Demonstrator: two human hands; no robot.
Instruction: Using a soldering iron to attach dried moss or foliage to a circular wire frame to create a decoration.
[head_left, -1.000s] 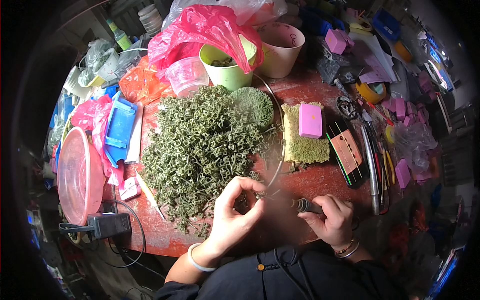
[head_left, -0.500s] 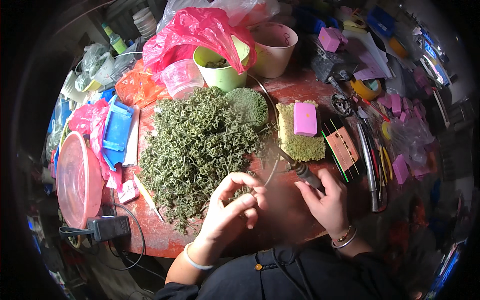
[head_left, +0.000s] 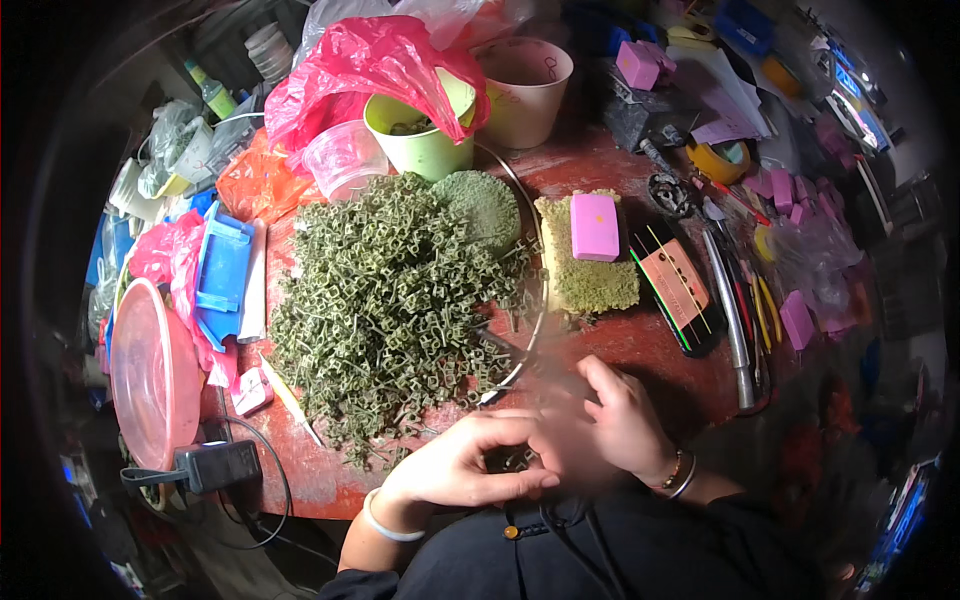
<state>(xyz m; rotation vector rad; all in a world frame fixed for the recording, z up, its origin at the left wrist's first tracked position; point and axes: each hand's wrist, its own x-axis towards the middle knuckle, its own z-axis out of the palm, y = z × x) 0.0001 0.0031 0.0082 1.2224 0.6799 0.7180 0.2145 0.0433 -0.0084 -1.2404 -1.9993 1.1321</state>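
Has the left hand (head_left: 480,468) curled at the near edge, around small dark pieces (head_left: 510,458), too shadowed to tell whether pinched; has the right hand (head_left: 622,425) spread just beside it, and heaped green pieces (head_left: 390,300) on the desk (head_left: 320,485), farther off, leftward.

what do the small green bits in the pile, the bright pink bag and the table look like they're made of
Small green bits: perhaps wax or plastic, fairly dull; repeated square outlines suggest moulding, but the material stays uncertain.
Bright pink bag: thin, shiny plastic, judging by its crinkles and highlights.
Table: probably painted wood, worn red with pale scuffs.
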